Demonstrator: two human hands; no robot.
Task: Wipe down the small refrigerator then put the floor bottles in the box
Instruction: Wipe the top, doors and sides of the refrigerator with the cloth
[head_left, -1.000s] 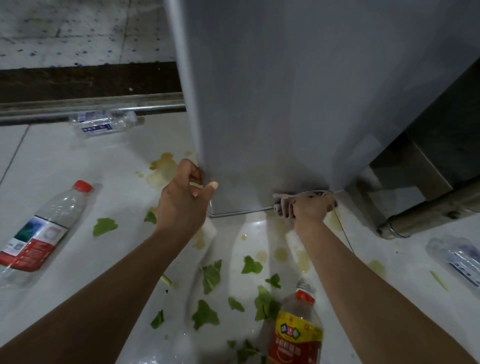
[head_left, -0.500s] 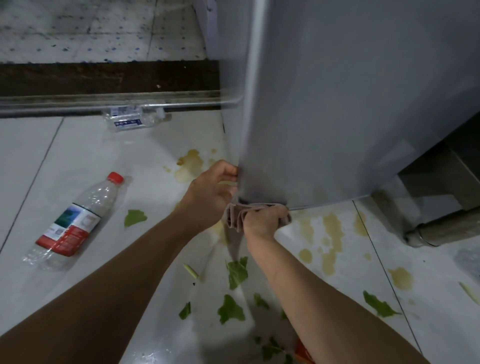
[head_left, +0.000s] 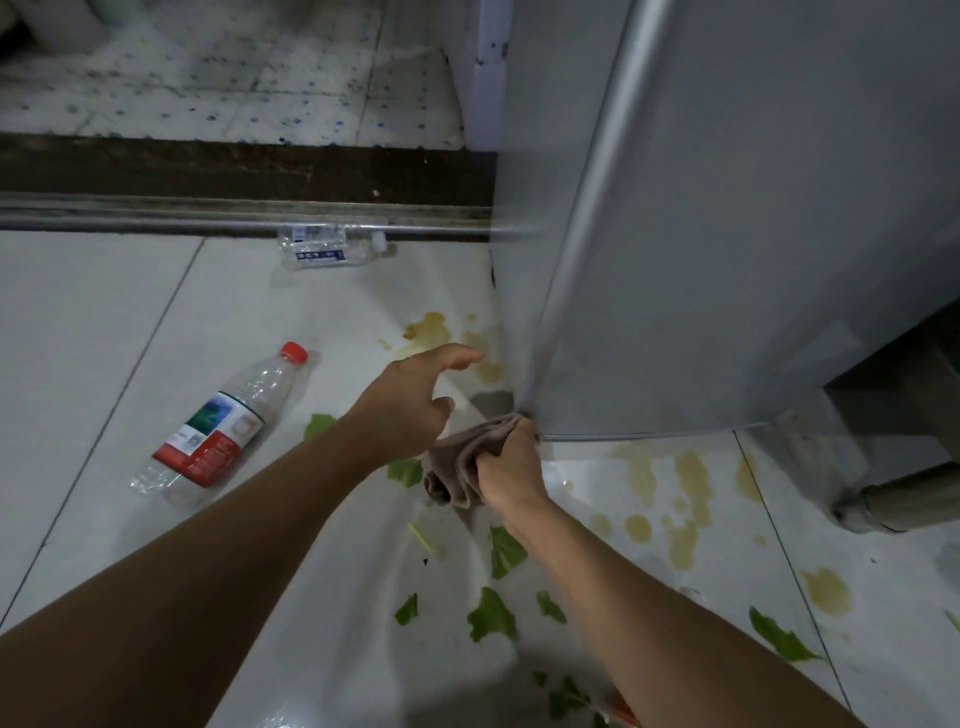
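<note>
The right hand (head_left: 506, 465) was clamped on a bunched cloth (head_left: 457, 465), pressing it at the bottom corner of the fridge (head_left: 727, 234), which filled the 1 to 3 o'clock area. The left hand (head_left: 410, 400) hovered just left of that corner, fingers apart and empty. One bottle (head_left: 223, 428) lay on the floor (head_left: 93, 332) at 9 o'clock; another bottle (head_left: 332, 248) lay at 11 o'clock by the sill (head_left: 208, 171). Leaves (head_left: 491, 616) and stains (head_left: 685, 499) dotted the tiles.

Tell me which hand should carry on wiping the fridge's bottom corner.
Right. The right hand grips the cloth, bunched against the fridge at its lower corner. The left hand is open, empty and off the fridge, so it would probably need the cloth first.
</note>
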